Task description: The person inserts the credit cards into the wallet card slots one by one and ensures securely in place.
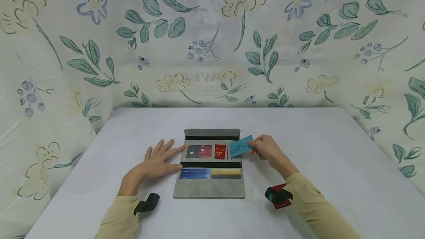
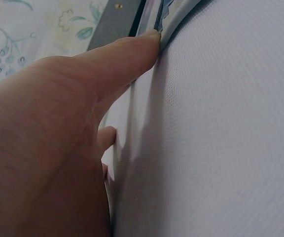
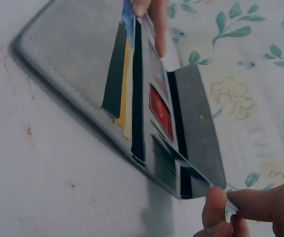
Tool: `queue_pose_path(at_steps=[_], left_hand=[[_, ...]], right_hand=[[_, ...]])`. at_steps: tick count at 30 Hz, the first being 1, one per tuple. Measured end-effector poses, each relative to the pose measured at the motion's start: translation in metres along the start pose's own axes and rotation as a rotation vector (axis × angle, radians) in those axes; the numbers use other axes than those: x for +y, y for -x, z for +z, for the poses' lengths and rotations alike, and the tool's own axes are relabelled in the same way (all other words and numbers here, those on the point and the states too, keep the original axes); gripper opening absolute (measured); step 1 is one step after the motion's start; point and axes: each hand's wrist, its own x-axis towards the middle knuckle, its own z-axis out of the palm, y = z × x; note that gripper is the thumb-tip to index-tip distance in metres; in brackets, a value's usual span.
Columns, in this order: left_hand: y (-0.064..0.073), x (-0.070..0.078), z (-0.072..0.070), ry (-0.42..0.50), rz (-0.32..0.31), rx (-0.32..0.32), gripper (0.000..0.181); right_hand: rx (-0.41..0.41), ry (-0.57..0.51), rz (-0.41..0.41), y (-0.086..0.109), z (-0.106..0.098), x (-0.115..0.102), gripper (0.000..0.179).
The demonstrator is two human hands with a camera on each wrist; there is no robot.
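A grey wallet (image 1: pixel 209 189) lies unfolded on the white table, its flap at the far side. Several cards sit in its slots: a dark-and-red card (image 1: pixel 199 151), a red VIP card (image 1: pixel 220 152), a blue card (image 1: pixel 194 173) and a yellow-and-dark card (image 1: pixel 226 173). My right hand (image 1: pixel 267 149) pinches a light blue card (image 1: pixel 240 146) by its right end, over the wallet's upper right part. Whether its far edge is inside a slot I cannot tell. My left hand (image 1: pixel 156 163), fingers spread, touches the wallet's left edge with index fingertip and thumb.
The white table (image 1: pixel 132 121) reaches back to a floral cloth (image 1: pixel 212 47) hanging behind and at both sides. A black wrist device (image 1: pixel 147 203) is on the left wrist, and a black-and-red one (image 1: pixel 279 196) on the right.
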Motion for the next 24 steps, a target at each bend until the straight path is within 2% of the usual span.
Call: queue_pose_path(at_steps=[6, 14, 19, 24], left_hand=[[-0.002, 0.001, 0.0, -0.006, 0.002, -0.004, 0.071], [-0.002, 0.0, -0.002, -0.001, 0.009, 0.001, 0.07], [-0.001, 0.0, -0.002, -0.007, 0.005, 0.0, 0.071], [-0.002, 0.0, 0.0, 0.008, 0.011, 0.005, 0.072]], right_hand=[[-0.024, 0.024, -0.001, 0.001, -0.002, 0.005, 0.024], [0.041, 0.137, -0.02, 0.0, 0.015, 0.005, 0.024], [0.081, 0.289, -0.055, 0.001, 0.033, 0.004, 0.023], [0.104, 0.473, -0.169, 0.002, 0.049, 0.002, 0.038]])
